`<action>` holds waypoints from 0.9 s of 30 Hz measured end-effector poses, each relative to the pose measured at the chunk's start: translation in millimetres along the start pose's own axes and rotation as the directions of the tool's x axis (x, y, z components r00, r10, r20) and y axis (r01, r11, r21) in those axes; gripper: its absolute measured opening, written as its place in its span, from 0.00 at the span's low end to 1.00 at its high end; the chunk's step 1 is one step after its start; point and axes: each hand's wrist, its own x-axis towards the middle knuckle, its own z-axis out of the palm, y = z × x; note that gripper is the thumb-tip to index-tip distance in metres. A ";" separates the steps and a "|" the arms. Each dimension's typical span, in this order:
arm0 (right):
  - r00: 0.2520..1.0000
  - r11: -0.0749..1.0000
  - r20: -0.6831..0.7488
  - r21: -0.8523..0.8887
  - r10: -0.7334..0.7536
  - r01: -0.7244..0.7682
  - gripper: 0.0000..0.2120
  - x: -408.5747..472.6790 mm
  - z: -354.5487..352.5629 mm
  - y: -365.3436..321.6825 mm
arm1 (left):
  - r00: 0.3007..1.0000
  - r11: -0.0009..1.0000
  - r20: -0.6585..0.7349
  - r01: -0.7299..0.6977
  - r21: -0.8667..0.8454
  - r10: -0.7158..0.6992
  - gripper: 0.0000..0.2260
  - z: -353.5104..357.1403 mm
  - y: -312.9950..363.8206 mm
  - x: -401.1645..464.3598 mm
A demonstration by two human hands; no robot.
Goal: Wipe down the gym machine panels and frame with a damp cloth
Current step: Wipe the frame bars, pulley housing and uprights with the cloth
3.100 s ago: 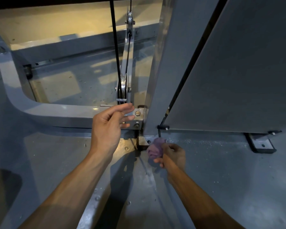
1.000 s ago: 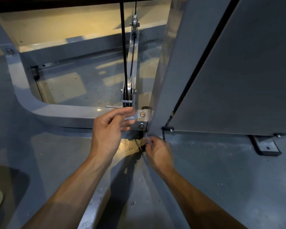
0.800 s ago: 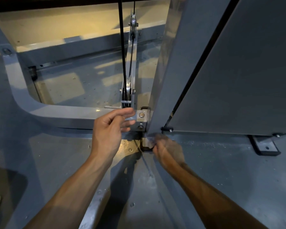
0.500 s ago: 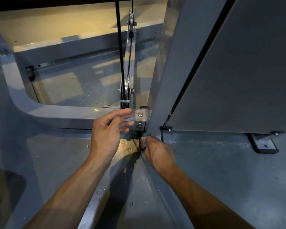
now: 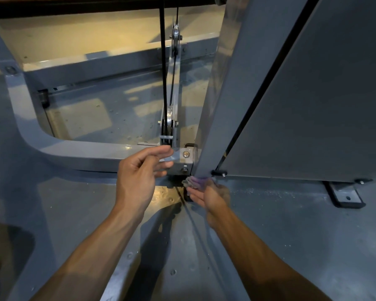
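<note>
A small purple cloth is bunched at the bottom corner of the tall grey machine panel. My right hand holds the cloth against that corner, just above the grey floor plate; the hand is blurred. My left hand hovers with relaxed, slightly bent fingers by the end of the curved grey frame tube, close to its bolted bracket, and holds nothing.
A black belt runs down to a pulley just behind the bracket. A black foot bracket sits on the floor under the panel's right end. Grey floor plate spreads around both arms.
My right hand has slid back and forth at the panel's bottom corner with the cloth, which now shows above the fingers. My left hand has stayed by the bracket.
</note>
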 end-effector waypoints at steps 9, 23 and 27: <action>0.994 0.989 0.008 0.104 -0.109 0.107 0.13 -27.9 14.4 -22.0 | 0.997 0.999 -0.078 -0.031 -0.031 0.028 0.15 -12.1 3.0 2.9; 0.968 0.976 0.130 0.014 -0.216 0.216 0.08 -68.1 -4.6 -26.7 | 0.930 0.924 0.124 0.315 0.215 -0.346 0.12 -8.6 -4.8 -16.5; 0.931 0.956 0.220 0.044 -0.291 0.289 0.07 -78.0 -2.7 -32.8 | 0.801 0.878 0.378 0.473 0.077 -0.465 0.22 0.7 0.9 -28.3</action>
